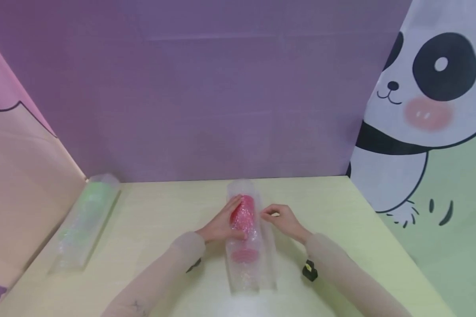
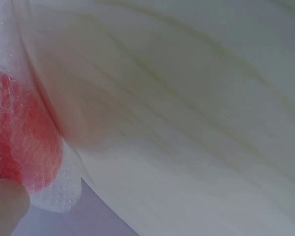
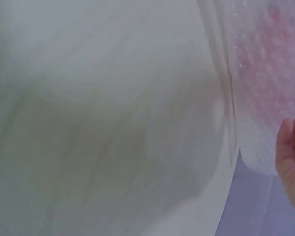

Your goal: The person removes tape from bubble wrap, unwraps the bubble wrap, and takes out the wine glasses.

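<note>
A pink, bottle-like or cup-like thing (image 1: 247, 215) lies in clear bubble wrap (image 1: 243, 279) in the middle of the table; the wrap blurs its exact kind. My left hand (image 1: 224, 223) rests on it from the left, fingers stretched along its upper side and thumb across its lower part. In the left wrist view, a fingertip (image 2: 7, 204) touches the pink surface. At the wrap's right edge, my right hand (image 1: 283, 219) pinches the film between thumb and bent forefinger. The right wrist view shows its curled fingers (image 3: 290, 145) in front of the wrap.
A second bubble-wrapped bundle (image 1: 89, 215), pale green inside, lies at the table's left side. Purple cloth (image 1: 206, 97) hangs behind the table (image 1: 158, 207). A panda-printed sheet (image 1: 432, 110) stands on the right, a pink and cream sheet (image 1: 20, 176) on the left.
</note>
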{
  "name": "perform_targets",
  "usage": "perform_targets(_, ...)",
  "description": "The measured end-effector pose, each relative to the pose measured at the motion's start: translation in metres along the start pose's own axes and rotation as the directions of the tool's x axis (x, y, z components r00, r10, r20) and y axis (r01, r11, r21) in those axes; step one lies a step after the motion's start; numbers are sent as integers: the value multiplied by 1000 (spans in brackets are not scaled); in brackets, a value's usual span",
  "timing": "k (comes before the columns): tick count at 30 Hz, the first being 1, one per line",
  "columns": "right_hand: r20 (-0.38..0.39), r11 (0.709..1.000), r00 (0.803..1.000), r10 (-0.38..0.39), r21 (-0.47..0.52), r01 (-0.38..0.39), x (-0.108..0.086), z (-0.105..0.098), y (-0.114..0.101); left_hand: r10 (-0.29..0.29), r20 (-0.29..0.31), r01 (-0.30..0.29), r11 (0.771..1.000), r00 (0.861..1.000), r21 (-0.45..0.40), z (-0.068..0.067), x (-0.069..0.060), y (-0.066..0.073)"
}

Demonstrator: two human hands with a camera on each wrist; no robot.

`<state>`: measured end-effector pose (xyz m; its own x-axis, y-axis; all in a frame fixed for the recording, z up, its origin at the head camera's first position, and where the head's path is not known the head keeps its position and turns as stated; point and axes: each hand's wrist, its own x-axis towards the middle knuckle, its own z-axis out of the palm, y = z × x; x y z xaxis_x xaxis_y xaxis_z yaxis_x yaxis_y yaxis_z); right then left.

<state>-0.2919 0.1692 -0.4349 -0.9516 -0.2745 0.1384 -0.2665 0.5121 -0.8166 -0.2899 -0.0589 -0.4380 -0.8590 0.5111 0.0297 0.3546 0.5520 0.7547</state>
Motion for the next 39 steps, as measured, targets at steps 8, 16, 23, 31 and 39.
perform_targets(8,-24,995,994,103,-16,-103,-16,-20,14,-17,-14,17,1000,1000,-5,1,0,-1)
perform_targets(16,-34,975,975,218,-25,-219,-27,-35,28,-21,-10,20,999,1000,-26,0,-2,-2)
perform_targets(23,-10,972,972,236,-5,-236,-35,-42,38,-19,-16,18,1000,1000,-24,-1,-1,-3)
perform_targets(31,-90,975,979,183,-113,-193,-43,-53,22,-2,-9,1,1000,1000,-19,0,0,-5)
perform_targets(39,72,920,991,-116,-368,134,-50,-32,-18,11,2,-11,1000,1000,-10,-1,2,-3)
